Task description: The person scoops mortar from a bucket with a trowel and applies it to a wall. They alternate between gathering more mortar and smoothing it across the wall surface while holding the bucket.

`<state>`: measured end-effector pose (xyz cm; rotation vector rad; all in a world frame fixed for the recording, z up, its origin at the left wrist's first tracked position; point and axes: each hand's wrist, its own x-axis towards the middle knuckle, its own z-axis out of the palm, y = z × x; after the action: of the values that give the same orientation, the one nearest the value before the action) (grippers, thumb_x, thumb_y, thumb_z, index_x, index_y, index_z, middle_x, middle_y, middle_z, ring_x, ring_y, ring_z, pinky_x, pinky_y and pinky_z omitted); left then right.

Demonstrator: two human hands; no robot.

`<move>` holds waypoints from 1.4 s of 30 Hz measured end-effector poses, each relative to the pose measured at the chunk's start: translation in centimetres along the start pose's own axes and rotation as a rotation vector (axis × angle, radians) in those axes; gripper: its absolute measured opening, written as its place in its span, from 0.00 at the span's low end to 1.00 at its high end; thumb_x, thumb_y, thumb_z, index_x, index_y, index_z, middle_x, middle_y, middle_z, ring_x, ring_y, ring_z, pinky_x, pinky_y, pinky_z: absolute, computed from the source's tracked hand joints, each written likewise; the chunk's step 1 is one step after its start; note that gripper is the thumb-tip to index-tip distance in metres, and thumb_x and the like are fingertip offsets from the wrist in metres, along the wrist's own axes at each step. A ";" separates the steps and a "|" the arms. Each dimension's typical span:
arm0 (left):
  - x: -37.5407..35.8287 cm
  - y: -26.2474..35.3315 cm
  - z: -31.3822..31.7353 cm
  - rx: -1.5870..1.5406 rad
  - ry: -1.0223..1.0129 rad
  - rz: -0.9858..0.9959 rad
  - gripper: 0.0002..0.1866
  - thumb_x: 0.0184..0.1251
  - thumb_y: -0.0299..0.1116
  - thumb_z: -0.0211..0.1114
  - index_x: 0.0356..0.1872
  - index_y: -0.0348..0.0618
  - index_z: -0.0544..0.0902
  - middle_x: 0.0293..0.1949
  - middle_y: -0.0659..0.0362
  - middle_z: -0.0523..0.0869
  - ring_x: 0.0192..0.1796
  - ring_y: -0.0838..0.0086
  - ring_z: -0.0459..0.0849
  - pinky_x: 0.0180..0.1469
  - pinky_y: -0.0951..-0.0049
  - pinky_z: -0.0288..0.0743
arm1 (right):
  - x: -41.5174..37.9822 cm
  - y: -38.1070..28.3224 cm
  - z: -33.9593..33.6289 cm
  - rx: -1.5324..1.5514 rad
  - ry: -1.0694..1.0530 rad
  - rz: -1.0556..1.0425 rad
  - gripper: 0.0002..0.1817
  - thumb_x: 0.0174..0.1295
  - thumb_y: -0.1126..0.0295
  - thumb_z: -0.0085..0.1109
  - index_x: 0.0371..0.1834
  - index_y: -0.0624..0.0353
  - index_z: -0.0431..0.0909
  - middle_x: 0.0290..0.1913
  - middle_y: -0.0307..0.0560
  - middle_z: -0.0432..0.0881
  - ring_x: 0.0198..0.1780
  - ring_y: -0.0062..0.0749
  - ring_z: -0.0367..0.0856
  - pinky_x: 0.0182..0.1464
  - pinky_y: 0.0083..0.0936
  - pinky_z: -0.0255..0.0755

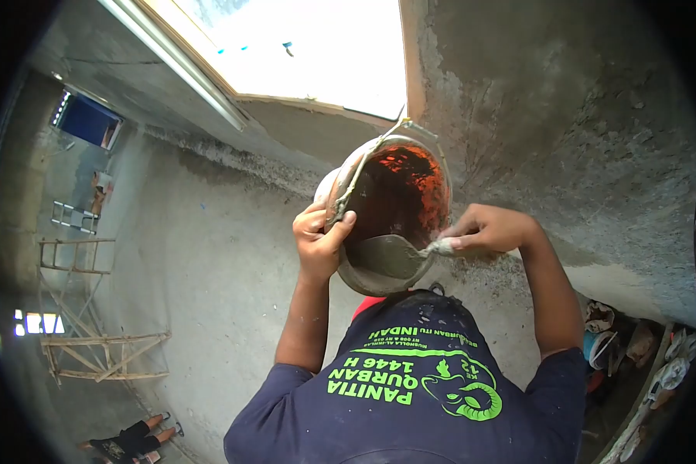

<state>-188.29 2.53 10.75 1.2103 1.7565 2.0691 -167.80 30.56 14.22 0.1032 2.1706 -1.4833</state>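
My left hand (321,238) is closed on the left rim of a mortar-crusted bucket (334,203), with the thumb over the edge. The bucket is tilted so its orange-streaked inside faces me, and its handle lies across the upper left rim. In my right hand (483,230) is the handle of a trowel, the fingers wrapped round it at the bucket's right edge. The trowel's blade (387,257) lies within the bucket's lower mouth, over grey mortar. How much mortar is inside cannot be made out.
A bright window opening (325,54) is ahead, beside a rough plastered wall (549,116). Wooden scaffolding (108,356) stands on the concrete floor (209,294) at left. Another person (127,442) is at lower left. Sacks (669,371) and clutter lie at right.
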 end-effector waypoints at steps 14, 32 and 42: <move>-4.3 0.9 0.7 -0.174 0.400 -0.283 0.26 0.71 0.20 0.66 0.69 0.21 0.82 0.64 0.50 0.88 0.63 0.69 0.86 0.70 0.70 0.74 | -7.1 9.2 2.8 1.042 0.380 -0.452 0.36 0.74 0.48 0.69 0.72 0.66 0.76 0.37 0.52 0.86 0.24 0.30 0.81 0.27 0.28 0.75; -3.9 -2.5 -2.4 -0.156 0.307 -0.305 0.22 0.68 0.19 0.65 0.62 0.20 0.86 0.63 0.48 0.88 0.62 0.64 0.88 0.67 0.67 0.78 | -4.1 7.6 -3.3 -0.753 1.835 -0.274 0.23 0.70 0.68 0.69 0.65 0.66 0.82 0.53 0.64 0.87 0.51 0.65 0.89 0.50 0.48 0.85; -3.6 -0.8 -0.5 -0.089 0.349 -0.251 0.14 0.67 0.19 0.65 0.48 0.20 0.90 0.65 0.46 0.87 0.61 0.63 0.88 0.65 0.66 0.77 | -5.3 17.8 0.7 -0.774 1.918 -0.128 0.23 0.69 0.65 0.72 0.65 0.62 0.85 0.54 0.63 0.89 0.50 0.62 0.91 0.50 0.47 0.88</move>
<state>-186.55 0.29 8.38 0.5923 1.8168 2.2748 -156.96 38.26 1.26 1.6451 3.9130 -0.0218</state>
